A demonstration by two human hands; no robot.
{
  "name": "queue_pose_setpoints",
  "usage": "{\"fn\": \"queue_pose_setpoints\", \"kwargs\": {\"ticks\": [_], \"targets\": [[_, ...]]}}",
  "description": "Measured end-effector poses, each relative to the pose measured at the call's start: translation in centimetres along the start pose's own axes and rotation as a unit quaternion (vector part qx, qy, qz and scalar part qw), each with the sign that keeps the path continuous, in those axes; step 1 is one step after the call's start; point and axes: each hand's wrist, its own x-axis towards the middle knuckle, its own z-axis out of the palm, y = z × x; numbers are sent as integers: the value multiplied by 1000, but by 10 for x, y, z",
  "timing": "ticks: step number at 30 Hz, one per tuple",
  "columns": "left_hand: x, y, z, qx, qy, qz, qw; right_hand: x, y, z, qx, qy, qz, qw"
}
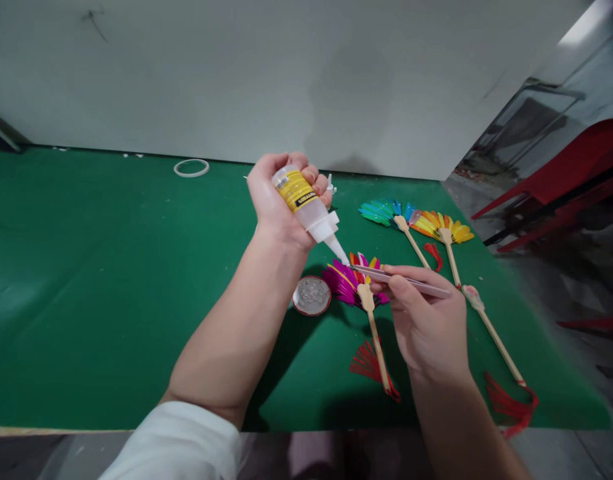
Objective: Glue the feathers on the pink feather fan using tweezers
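My left hand (270, 193) is closed around a glue bottle (301, 197) with a yellow label, tilted nozzle-down to the right. Its white nozzle tip meets or nearly meets the points of the tweezers (416, 281) that my right hand (426, 313) pinches. Whether anything sits between the tweezer points is too small to tell. Under both tools lies a magenta feather fan (343, 283) with some yellow and red feathers, a wooden handle and a red tassel (366, 360). Just left of this fan is a small round dish (311, 296) holding tiny pale bits.
To the right lie a blue-green feather fan (381, 212), a yellow-orange feather fan (449, 227) and a wooden handle (493, 333) with a red tassel. A white ring (191, 168) rests near the grey wall (211, 80). Red chairs (561, 173) stand beyond the green tabletop's (111, 287) right edge.
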Motion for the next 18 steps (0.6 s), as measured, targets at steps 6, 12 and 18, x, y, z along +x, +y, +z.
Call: {"fn": "queue_pose_setpoints", "kwargs": {"ticks": [6, 12, 18], "targets": [[0, 0, -1, 10, 8, -5, 1000, 0, -1, -2, -2, 9, 3, 1000], [-1, 0, 1, -1, -6, -18, 1000, 2, -2, -2, -6, 17, -19, 1000], [-4, 3, 2, -19, -23, -26, 999, 3, 0, -4, -25, 25, -20, 999]]}}
